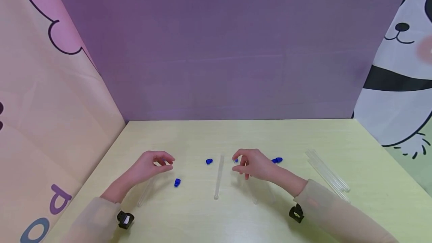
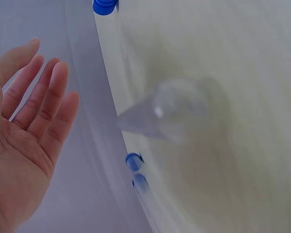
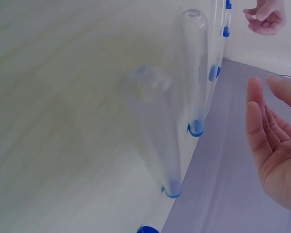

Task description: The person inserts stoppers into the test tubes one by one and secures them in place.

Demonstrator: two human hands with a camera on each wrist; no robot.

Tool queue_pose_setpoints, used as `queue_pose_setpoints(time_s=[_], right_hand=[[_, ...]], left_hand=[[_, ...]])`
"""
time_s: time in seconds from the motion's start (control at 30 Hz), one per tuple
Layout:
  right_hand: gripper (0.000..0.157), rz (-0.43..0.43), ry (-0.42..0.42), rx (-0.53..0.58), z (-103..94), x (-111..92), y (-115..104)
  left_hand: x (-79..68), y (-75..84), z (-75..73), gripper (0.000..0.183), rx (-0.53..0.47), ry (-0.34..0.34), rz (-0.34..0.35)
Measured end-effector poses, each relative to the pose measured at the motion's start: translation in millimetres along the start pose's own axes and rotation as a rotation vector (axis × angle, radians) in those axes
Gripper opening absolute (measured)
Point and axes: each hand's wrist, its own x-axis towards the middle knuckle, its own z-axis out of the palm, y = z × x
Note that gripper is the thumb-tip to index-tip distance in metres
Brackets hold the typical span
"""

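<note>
My left hand (image 1: 153,165) hovers over the table's left part, fingers relaxed and slightly bent, holding nothing. Below it lies a clear test tube (image 1: 144,195), which shows rounded end first in the left wrist view. A loose blue cap (image 1: 177,182) lies just right of that hand. Over the right part my right hand (image 1: 254,164) hovers, thumb and fingertips apart, with nothing in its grasp. Two clear tubes (image 3: 194,63) lie below it, blue at their far ends; whether capped, I cannot tell. Between the hands are another tube (image 1: 219,177) and a blue cap (image 1: 209,161).
Several clear tubes (image 1: 327,175) lie side by side at the table's right. Blue caps (image 1: 277,159) sit behind the right wrist. A purple cloth (image 1: 236,48) stands along the table's back edge, with printed curtains (image 1: 60,123) at the sides.
</note>
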Motion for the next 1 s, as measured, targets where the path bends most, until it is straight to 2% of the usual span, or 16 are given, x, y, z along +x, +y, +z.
queue_pose_setpoints(time_s=[0.03, 0.17, 0.2, 0.37, 0.8, 1.0], right_hand=[[0.031, -0.006, 0.001, -0.003, 0.4, 0.8, -0.8], [0.032, -0.015, 0.005, -0.005, 2.3, 3.3, -3.6], [0.032, -0.012, 0.005, -0.004, 2.5, 3.6, -4.6], [0.034, -0.009, 0.002, 0.011, 2.4, 3.8, -8.7], [0.031, -0.025, 0.008, 0.009, 3.0, 1.5, -7.5], [0.036, -0.039, 0.002, -0.08, 5.6, 2.7, -5.8]], left_hand=[[2.3, 0.9, 1.1, 0.017, 0.001, -0.004, -0.007], [14.4, -18.5, 9.4, 0.023, -0.009, -0.02, 0.008], [16.2, -18.8, 10.6, 0.024, -0.012, -0.025, 0.011], [25.5, -16.8, 16.7, 0.027, 0.021, -0.038, 0.029], [50.4, -9.6, 38.3, 0.028, 0.052, -0.075, 0.013], [61.0, -7.1, 48.1, 0.026, 0.089, -0.087, 0.051]])
